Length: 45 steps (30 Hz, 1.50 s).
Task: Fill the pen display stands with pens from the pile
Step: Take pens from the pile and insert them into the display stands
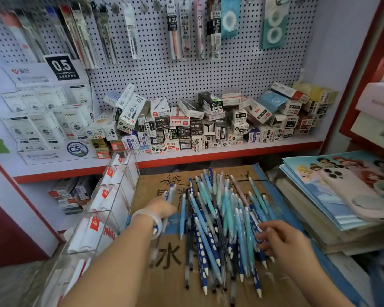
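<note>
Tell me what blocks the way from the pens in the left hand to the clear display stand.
Nothing visible does. The left hand holds a few pens just right of the clear display stand, whose open-topped compartments lie beside it; the pile lies on the other side.

"0.5 mm" on black sign (62, 67)

Both forearms bare, no sleeves showing. Left wrist, at about 7 o'clock in view: translucent whitish bangle (147, 218), smooth and rounded. Right wrist bare.
</note>
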Motion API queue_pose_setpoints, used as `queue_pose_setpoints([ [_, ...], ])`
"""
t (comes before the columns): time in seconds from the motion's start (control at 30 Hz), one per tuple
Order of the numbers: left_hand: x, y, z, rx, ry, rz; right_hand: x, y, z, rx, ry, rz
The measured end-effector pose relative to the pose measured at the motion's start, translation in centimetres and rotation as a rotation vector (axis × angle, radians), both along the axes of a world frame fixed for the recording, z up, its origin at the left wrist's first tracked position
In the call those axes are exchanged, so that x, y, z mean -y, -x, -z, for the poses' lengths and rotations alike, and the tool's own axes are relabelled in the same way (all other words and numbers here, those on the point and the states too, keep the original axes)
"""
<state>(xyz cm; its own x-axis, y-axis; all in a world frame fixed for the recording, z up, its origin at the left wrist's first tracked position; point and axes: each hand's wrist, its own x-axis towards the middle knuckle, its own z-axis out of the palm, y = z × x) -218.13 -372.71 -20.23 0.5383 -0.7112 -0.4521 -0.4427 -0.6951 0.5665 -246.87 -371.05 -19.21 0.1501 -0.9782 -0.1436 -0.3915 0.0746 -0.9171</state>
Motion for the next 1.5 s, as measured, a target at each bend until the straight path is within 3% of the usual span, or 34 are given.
queue_pose_setpoints([
  [0.1,-1.6,0.4,-0.8,-0.057,0.101,-0.041,-0.9,0.2,-0.8,0.001,-0.003,-0.015],
  [0.33,-5.1,6.7,-5.0,-0.254,0.325,0.088,-3.9,1.6,-4.0,0.066,0.020,-0.023],
  [0.57,-7.7,19.3,-8.6,-0.313,0.472,0.424,-6.0,6.6,-8.9,0.144,0.064,-0.017],
  [0.97,-10.0,34.7,-13.1,-0.392,0.607,0.902,-9.2,18.8,-14.1,0.292,0.094,0.248],
  [1.03,-10.4,36.3,-13.0,-0.433,0.620,0.898,-9.9,20.5,-14.2,0.322,0.103,0.274],
  [1.2,-11.4,40.0,-12.4,-0.773,0.641,0.674,-11.4,24.0,-14.4,0.608,0.079,0.312],
  [1.33,-11.9,42.3,-12.0,-0.958,0.603,0.540,-12.3,26.2,-14.4,0.708,0.152,0.330],
  [1.43,-12.2,43.3,-11.7,-0.989,0.592,0.516,-12.8,28.4,-14.6,0.753,0.204,0.404],
  [1.5,-12.3,43.7,-11.3,-0.922,0.614,0.537,-13.5,30.4,-14.7,0.671,0.243,0.474],
])
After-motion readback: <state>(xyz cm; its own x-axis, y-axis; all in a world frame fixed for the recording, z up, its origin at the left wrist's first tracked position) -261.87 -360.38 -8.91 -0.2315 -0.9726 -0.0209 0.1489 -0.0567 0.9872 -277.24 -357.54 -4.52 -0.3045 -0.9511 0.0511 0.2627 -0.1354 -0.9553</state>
